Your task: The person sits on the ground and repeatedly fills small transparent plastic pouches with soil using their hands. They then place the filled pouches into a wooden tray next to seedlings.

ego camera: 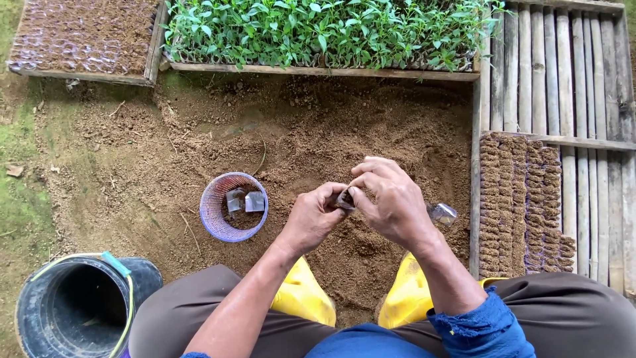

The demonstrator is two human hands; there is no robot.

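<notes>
Knees in brown trousers and yellow boots point(303, 292) frame the bottom of the view, with a dark bucket point(76, 305) standing empty at the near left. Just above the boots the left hand point(311, 217) and right hand point(391, 202) meet over a heap of loose brown soil point(318, 139). Both pinch a small soil-filled bag point(344, 199) between thumb and fingertips, the right hand's other fingers curled over it; the bag sits in the air between the two hands, mostly hidden. A clear empty bag point(442, 213) lies on the soil just beside the right wrist. To the left, a purple mesh basket point(233, 207) holds a couple more clear bags.

At the right, rows of filled soil bags point(517, 205) stand packed on a bamboo slat rack point(576, 79), covering only its near part; most of the rack is bare. Farthest off, a tray of green seedlings point(318, 30) and a tray of filled, unplanted bags point(83, 36) sit side by side. Judging by this, filling is well begun but much rack space remains.
</notes>
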